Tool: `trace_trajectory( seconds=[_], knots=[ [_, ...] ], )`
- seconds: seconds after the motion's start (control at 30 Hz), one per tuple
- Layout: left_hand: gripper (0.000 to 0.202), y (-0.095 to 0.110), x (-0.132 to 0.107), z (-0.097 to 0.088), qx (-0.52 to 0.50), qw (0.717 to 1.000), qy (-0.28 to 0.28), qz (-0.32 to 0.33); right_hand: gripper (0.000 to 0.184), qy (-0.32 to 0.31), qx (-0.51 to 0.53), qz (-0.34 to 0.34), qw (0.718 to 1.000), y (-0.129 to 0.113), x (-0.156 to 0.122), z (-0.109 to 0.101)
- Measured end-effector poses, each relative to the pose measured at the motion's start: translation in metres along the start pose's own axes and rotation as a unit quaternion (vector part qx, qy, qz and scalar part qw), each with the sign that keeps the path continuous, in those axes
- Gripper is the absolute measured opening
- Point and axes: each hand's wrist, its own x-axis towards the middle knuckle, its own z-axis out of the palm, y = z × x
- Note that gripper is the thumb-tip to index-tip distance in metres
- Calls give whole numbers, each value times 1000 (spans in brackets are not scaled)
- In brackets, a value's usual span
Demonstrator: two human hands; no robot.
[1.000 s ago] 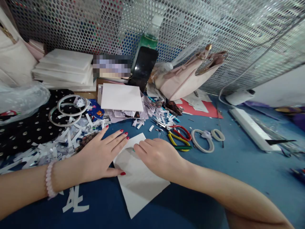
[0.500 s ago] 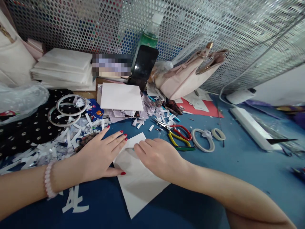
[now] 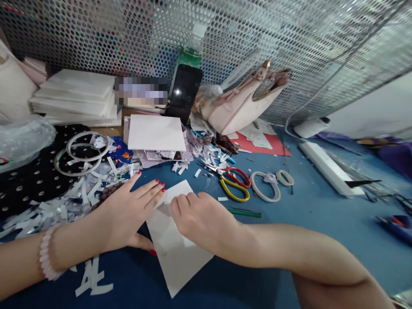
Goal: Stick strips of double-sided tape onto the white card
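A white paper sheet [image 3: 180, 262] lies cornerwise on the blue table [image 3: 322, 223]. My left hand [image 3: 128, 214] rests flat on the sheet's left side with its fingers stretched out, a pink bead bracelet [image 3: 46, 257] on the wrist. My right hand [image 3: 202, 219] presses on the sheet's upper part with its fingers curled under. Whether anything is inside them is hidden. The two hands almost touch at the fingertips.
Red and yellow scissors [image 3: 234, 182], a green pen [image 3: 246, 212] and two tape rings [image 3: 265, 192] lie just right of the hands. Paper scraps [image 3: 74, 193] cover the left. Behind are a white card [image 3: 156, 133], stacked sheets [image 3: 77, 96], a phone [image 3: 185, 92], a pink bag [image 3: 244, 103] and a mesh wall [image 3: 289, 34].
The view has shifted, so everything sits further left. My right hand has slid a little left along the sheet, closer to my left fingertips. My left hand stays flat.
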Motion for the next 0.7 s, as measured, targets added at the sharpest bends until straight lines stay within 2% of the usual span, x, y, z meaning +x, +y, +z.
trace_trajectory(
  seconds=[0.3, 0.47, 0.7],
  knots=[
    [89, -2, -2, 3, 4, 1000, 8, 3, 20, -14, 16, 20, 1000, -4, -1, 0],
    [88, -4, -4, 4, -4, 1000, 3, 4, 20, -37, 32, 5, 999, -2, -1, -3],
    [94, -4, -4, 6, -2, 1000, 5, -5, 20, -44, 50, 9, 998, 1, 0, -3]
  ],
)
